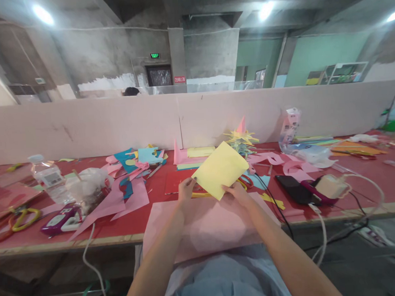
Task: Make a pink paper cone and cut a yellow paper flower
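Observation:
A yellow sheet of paper (220,169) is held tilted above the red table (155,217), in front of me. My left hand (185,189) pinches its lower left corner with closed fingers. My right hand (235,193) grips its lower edge from below, fingers closed on it. Under both hands a large pink sheet (202,228) lies over the table's near edge and hangs toward my lap. Yellow-handled scissors (244,181) lie partly hidden behind the yellow sheet.
Pink and blue paper scraps (128,174) lie left of centre, with a water bottle (48,179), a plastic bag (86,184) and scissors (21,217). A black phone (292,189), cables (323,229) and a paper star (242,138) sit right. A cardboard partition (182,120) closes the back.

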`<state>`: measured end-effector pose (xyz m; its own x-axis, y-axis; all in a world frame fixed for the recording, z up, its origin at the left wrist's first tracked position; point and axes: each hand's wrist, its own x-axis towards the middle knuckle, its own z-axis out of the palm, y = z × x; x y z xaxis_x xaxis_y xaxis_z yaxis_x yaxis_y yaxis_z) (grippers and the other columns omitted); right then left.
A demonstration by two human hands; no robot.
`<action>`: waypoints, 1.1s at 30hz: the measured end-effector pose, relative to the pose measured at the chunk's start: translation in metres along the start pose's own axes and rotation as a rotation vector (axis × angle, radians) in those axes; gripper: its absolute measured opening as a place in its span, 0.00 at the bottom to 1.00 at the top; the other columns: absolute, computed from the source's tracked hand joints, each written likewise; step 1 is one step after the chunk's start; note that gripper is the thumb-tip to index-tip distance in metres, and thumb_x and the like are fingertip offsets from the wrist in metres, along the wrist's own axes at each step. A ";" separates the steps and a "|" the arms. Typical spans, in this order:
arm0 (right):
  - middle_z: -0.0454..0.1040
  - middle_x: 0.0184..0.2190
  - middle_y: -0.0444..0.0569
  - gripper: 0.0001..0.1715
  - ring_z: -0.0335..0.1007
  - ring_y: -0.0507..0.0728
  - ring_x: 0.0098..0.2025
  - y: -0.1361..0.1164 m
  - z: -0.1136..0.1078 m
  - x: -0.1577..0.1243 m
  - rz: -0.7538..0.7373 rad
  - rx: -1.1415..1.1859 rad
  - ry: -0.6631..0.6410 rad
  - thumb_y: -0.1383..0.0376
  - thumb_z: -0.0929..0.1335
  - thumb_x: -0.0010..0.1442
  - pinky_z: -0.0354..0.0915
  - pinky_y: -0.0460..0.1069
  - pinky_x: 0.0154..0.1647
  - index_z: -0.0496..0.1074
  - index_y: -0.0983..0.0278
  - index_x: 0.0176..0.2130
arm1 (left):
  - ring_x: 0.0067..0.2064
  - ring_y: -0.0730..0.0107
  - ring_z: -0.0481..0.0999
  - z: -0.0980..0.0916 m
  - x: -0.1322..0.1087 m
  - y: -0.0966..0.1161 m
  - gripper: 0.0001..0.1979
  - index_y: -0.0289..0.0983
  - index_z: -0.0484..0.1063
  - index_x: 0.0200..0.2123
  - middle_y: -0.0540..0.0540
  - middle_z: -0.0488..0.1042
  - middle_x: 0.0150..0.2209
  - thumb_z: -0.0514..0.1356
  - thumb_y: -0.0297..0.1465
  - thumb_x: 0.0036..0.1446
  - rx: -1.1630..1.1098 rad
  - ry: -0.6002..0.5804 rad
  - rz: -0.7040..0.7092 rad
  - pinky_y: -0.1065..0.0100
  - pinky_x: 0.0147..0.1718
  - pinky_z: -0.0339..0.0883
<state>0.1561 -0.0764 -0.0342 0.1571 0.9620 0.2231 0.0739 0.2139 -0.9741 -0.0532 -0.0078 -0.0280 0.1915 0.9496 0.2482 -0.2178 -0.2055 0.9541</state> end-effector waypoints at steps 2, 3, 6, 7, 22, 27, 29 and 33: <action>0.74 0.45 0.55 0.27 0.72 0.62 0.42 0.000 0.001 0.000 0.001 0.003 0.000 0.59 0.71 0.44 0.69 0.53 0.38 0.70 0.67 0.44 | 0.30 0.64 0.76 0.001 -0.001 0.002 0.17 0.34 0.70 0.25 0.46 0.75 0.29 0.61 0.44 0.44 0.004 0.010 -0.001 0.65 0.32 0.72; 0.73 0.46 0.55 0.29 0.72 0.62 0.43 -0.001 0.002 -0.001 0.000 -0.003 0.006 0.59 0.71 0.44 0.69 0.53 0.38 0.70 0.67 0.46 | 0.30 0.64 0.76 0.001 -0.001 0.003 0.17 0.34 0.70 0.25 0.46 0.75 0.28 0.61 0.44 0.44 0.008 0.019 -0.002 0.66 0.32 0.72; 0.72 0.47 0.56 0.32 0.71 0.62 0.44 -0.002 0.003 -0.001 -0.001 -0.073 0.034 0.60 0.72 0.43 0.69 0.53 0.40 0.68 0.67 0.48 | 0.29 0.66 0.75 0.001 -0.003 0.005 0.15 0.35 0.69 0.24 0.47 0.75 0.27 0.61 0.42 0.45 0.021 0.058 -0.004 0.67 0.30 0.71; 0.72 0.48 0.56 0.32 0.71 0.62 0.44 -0.003 0.003 -0.002 0.000 -0.098 0.040 0.61 0.72 0.43 0.68 0.53 0.41 0.68 0.67 0.48 | 0.29 0.67 0.75 0.002 -0.004 0.006 0.15 0.35 0.69 0.24 0.48 0.75 0.26 0.61 0.42 0.45 0.026 0.072 -0.003 0.68 0.30 0.71; 0.75 0.42 0.58 0.25 0.72 0.64 0.42 0.007 0.001 0.005 -0.038 -0.167 0.162 0.57 0.72 0.43 0.68 0.54 0.41 0.72 0.68 0.40 | 0.31 0.61 0.78 0.018 -0.013 0.001 0.26 0.32 0.73 0.37 0.40 0.78 0.33 0.62 0.48 0.43 0.036 -0.327 -0.178 0.65 0.30 0.71; 0.76 0.39 0.59 0.26 0.73 0.66 0.41 0.012 0.021 0.009 -0.042 -0.194 0.258 0.53 0.71 0.43 0.67 0.56 0.40 0.73 0.69 0.37 | 0.27 0.63 0.77 0.018 -0.012 -0.001 0.24 0.32 0.73 0.29 0.43 0.77 0.26 0.60 0.50 0.44 0.060 -0.287 -0.174 0.67 0.27 0.69; 0.77 0.36 0.59 0.26 0.73 0.66 0.40 0.012 0.035 0.009 -0.041 -0.192 0.292 0.51 0.69 0.45 0.68 0.55 0.38 0.73 0.69 0.36 | 0.26 0.64 0.77 0.017 -0.010 -0.002 0.24 0.32 0.71 0.28 0.44 0.77 0.25 0.58 0.51 0.46 0.060 -0.266 -0.174 0.68 0.26 0.69; 0.77 0.27 0.59 0.27 0.74 0.65 0.30 0.011 0.058 0.006 -0.028 -0.170 0.309 0.47 0.67 0.47 0.67 0.52 0.28 0.73 0.69 0.31 | 0.22 0.66 0.75 0.015 -0.008 -0.004 0.22 0.34 0.69 0.30 0.46 0.75 0.21 0.59 0.49 0.45 0.063 -0.250 -0.166 0.67 0.25 0.68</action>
<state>0.1006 -0.0588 -0.0456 0.4414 0.8539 0.2756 0.2414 0.1828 -0.9531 -0.0392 -0.0180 -0.0316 0.4512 0.8851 0.1137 -0.1050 -0.0739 0.9917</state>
